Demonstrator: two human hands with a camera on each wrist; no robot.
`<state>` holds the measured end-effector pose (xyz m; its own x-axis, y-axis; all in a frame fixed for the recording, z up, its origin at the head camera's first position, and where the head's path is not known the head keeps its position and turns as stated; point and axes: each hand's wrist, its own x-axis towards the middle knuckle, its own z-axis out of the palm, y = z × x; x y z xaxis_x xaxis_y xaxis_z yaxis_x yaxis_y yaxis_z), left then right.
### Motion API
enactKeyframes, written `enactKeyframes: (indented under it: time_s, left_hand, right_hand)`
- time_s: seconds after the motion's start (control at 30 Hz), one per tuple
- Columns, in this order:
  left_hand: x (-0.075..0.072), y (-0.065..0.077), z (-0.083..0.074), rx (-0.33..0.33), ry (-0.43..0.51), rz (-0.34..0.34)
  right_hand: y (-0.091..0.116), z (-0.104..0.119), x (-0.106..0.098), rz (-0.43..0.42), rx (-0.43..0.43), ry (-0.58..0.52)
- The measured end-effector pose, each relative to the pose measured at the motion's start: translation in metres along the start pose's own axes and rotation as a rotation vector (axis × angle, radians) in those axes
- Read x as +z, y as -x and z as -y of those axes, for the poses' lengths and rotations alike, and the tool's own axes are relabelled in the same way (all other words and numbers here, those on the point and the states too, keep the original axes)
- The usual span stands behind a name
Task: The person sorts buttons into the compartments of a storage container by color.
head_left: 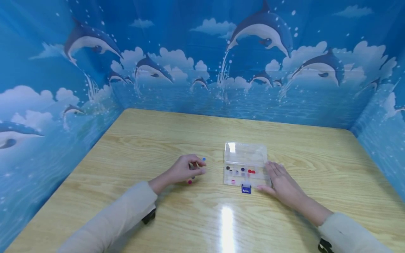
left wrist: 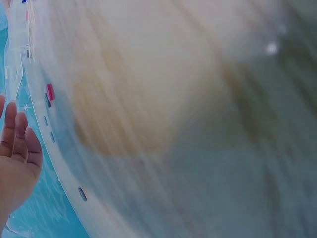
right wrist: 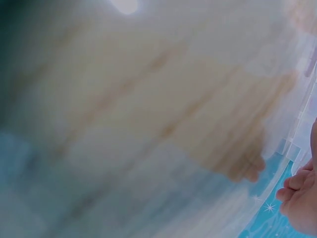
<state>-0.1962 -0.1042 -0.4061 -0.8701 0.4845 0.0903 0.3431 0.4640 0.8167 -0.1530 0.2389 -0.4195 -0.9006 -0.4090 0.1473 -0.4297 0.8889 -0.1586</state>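
Reaching in from the lower left of the frame, a person's left hand (head_left: 185, 168) is just left of centre over a pale wooden table (head_left: 158, 133). Its fingers are loosely bent and apart from the thumb, and I see nothing held between them. Small loose pieces lie close by: a blue piece (head_left: 204, 159) beyond the fingertips, a magenta piece (head_left: 190, 182) and a greyish piece (head_left: 193, 177) just below the hand. Right of centre sits a clear divided box (head_left: 261, 180), its lid (head_left: 248, 154) laid back toward the top; dark, red and pink pieces show in it. A dark blue tab (head_left: 246, 189) is at its front edge. From the lower right, the right hand (head_left: 282, 182) touches the box's right side with straightened fingers, gripping nothing. Leaping dolphins cover the blue backdrop (head_left: 180, 95) above.
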Motion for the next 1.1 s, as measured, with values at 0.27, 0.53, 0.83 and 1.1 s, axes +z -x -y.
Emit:
enactKeyframes:
  time_s: [0.27, 0.53, 0.83, 1.1]
  left_hand:
    - [-0.007, 0.008, 0.005, 0.043, 0.015, 0.016]
    - [-0.012, 0.015, 0.012, 0.039, -0.006, 0.045]
    - [-0.017, 0.022, 0.016, 0.017, -0.022, 0.087]
    - [-0.02, 0.026, 0.018, 0.015, -0.031, 0.112]
  right_hand:
    - [0.001, 0.001, -0.003, -0.029, -0.021, 0.009]
    - [0.001, 0.001, -0.003, -0.01, -0.008, 0.015]
    - [0.0, 0.0, -0.002, -0.021, -0.013, 0.011]
    - [0.0, 0.0, -0.001, -0.024, -0.015, 0.012]
